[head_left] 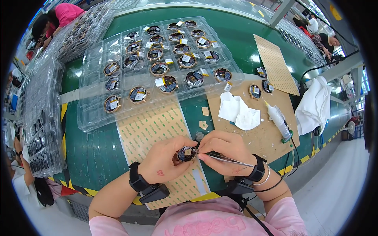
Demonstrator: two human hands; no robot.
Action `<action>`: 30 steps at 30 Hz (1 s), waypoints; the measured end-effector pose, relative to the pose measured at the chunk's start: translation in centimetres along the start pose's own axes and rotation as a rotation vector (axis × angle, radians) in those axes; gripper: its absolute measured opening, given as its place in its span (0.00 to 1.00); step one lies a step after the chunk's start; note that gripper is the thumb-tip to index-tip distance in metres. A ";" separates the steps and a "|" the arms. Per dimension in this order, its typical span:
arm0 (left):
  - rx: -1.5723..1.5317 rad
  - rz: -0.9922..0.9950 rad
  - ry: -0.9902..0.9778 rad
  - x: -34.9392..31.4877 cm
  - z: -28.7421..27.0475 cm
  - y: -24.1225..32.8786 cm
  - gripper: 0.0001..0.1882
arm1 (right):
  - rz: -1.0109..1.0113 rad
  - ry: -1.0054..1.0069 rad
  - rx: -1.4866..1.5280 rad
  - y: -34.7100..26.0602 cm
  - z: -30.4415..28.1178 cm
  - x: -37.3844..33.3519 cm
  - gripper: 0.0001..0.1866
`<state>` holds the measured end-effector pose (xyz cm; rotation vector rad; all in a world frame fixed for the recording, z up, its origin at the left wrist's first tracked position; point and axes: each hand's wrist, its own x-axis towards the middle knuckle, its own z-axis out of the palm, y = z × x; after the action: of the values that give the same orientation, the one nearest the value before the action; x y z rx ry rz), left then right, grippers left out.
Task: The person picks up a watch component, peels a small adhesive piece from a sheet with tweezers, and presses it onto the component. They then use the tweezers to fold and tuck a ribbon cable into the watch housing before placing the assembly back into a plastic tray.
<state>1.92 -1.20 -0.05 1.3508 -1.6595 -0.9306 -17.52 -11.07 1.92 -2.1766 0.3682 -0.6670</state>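
Note:
My left hand [166,157] is closed around a round watch case [186,154] with a gold rim and dark circuitry inside. A small tan piece lies on the circuitry. In my right hand [228,151] is a pair of metal tweezers [228,159], pinched between thumb and fingers. Their tips meet the right edge of the watch case, and my fingers partly hide that spot. Under both hands lies a tan sheet of adhesive pads [153,129] with green print. Past it, a clear plastic tray [94,94] bears several open watch cases with small batteries on short leads.
At right, a brown board [275,137] bears white wipes [238,112], a glue syringe [278,122] with a hose, and watch cases [255,91]. Beyond it are another adhesive sheet [275,63] and a white cloth [315,104]. Stacked clear trays [39,110] stand left. Other people sit nearby.

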 end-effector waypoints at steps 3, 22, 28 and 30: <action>0.029 0.020 -0.004 0.1 0.0 0.2 0.20 | 0.012 -0.017 0.005 -0.1 -0.1 0.0 0.07; 0.033 0.076 -0.007 0.2 0.1 -0.2 0.21 | 0.011 -0.172 0.193 0.4 -0.6 0.2 0.06; 0.010 -0.103 -0.063 0.1 -0.4 0.5 0.22 | -0.035 -0.088 0.161 0.2 -0.4 0.1 0.07; -0.006 -0.120 -0.059 0.0 -0.3 0.3 0.23 | -0.045 -0.089 0.113 0.4 -0.3 0.1 0.08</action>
<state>2.06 -1.14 0.29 1.4441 -1.6327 -1.0527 -17.66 -11.56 1.78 -2.1038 0.2300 -0.5994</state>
